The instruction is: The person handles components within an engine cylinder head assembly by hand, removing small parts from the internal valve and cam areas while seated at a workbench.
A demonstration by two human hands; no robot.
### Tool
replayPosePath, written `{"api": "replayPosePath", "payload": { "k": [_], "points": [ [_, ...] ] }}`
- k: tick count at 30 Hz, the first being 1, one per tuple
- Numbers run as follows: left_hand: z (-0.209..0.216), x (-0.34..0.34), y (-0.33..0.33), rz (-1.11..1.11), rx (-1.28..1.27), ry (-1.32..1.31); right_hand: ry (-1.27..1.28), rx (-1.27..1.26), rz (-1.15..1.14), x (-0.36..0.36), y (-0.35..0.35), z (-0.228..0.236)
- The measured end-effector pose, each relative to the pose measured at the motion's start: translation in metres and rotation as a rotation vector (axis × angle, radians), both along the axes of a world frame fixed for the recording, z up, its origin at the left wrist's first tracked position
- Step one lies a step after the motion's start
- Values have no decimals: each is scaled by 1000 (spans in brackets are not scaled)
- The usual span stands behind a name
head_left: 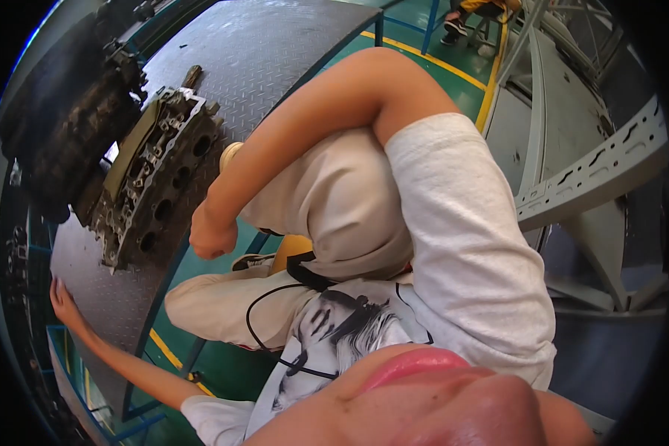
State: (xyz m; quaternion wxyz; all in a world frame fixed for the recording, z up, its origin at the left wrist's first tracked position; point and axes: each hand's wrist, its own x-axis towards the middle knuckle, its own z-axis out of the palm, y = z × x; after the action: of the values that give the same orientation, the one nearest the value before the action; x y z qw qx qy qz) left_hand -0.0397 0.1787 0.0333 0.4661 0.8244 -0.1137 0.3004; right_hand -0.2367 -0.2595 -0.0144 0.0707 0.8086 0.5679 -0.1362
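Far left: a dark, grimy engine assembly (67,119) along the edge of the grey checker-plate platform (275,52), blurred and curved by the lens. Below it, left hand (63,301) laid flat on the platform's near edge, fingers spread open, holding nothing, forearm running down and right toward the white sleeve. Just right of the dark assembly: a metal cylinder head (160,178), lying on the platform, tilted on its long side, round bores and small fittings facing the camera, a tan strip along its upper left edge. Near the block's lower right corner, right hand (212,238) curled into a loose fist just off the platform's edge, close beside the cylinder head but apparently not touching it; whether anything small sat inside the fist, impossible to tell. Right arm bent sharply at the elbow above beige trousers, white printed shirt and a thin black cable across the chest. Green floor with yellow lines (424,59) beyond the platform. Far right: a pale grey steel frame (595,171) with slotted holes. Top right: another person's feet and a stool, well apart.
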Motion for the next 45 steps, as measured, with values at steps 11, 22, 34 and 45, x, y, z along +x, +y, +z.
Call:
{"api": "replayPosePath", "payload": {
  "k": [11,22,34,45],
  "points": [
    [-34,6,-188,-316,861,158,56,-13,-97,-8,-9,11],
    [-27,-2,-204,-247,946,250,141,22,-131,-9,-24,4],
    [-24,1,-205,-368,837,308,147,70,-112,-3,-21,-4],
    [-39,16,-197,-348,844,103,165,50,-106,-4,-20,0]
  ]
}}
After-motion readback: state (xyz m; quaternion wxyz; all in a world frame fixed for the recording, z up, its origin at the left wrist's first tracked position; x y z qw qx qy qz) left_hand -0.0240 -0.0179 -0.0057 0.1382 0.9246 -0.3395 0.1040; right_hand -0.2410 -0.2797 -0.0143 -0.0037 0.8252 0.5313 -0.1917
